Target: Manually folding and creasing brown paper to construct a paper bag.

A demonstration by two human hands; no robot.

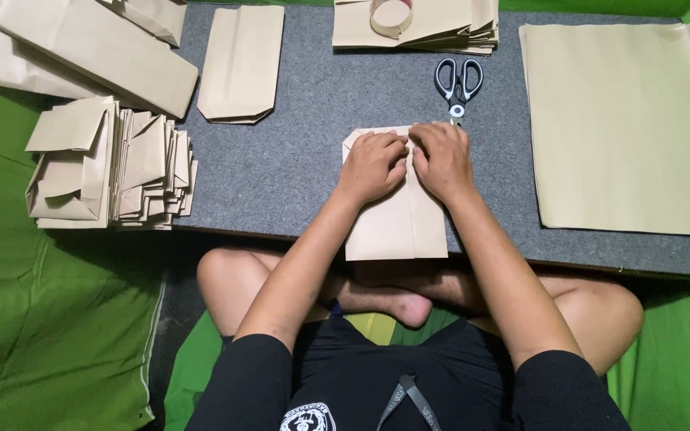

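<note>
1. Nearest the camera, the person sits cross-legged on a green floor covering [49, 335], knees tucked under the near edge of the grey felt-topped desk [281, 172]
2. A folded brown paper bag [397, 223] lies flat on the desk right in front of the person, its near end reaching the desk's front edge and its far end under both hands
3. The left hand [373, 166] presses down on the bag's far left part with knuckles bent and fingers curled, its grip drawn together on the paper; the forearm runs up from the lower left
4. The right hand [442, 160] lies flatter, palm down and fingers side by side, pressing rather than grasping; its fingertips meet the left hand's over the bag's centre seam
5. Risk, as a judgement: with little weight on the near end, uneven pressure could let the bag slide or turn, leaving a crooked crease; a hard push on a misaligned flap could wrinkle or tear the paper
6. The scissors [458, 84] lie just beyond the fingertips, blades pointing at the hands, so a forward slip could knock into them
7. Further out: folded bags [109, 164] heaped at the left, a finished bag [241, 64], flat paper sheets [624, 128] at the right, and a tape roll [391, 16] resting on a far stack
</note>
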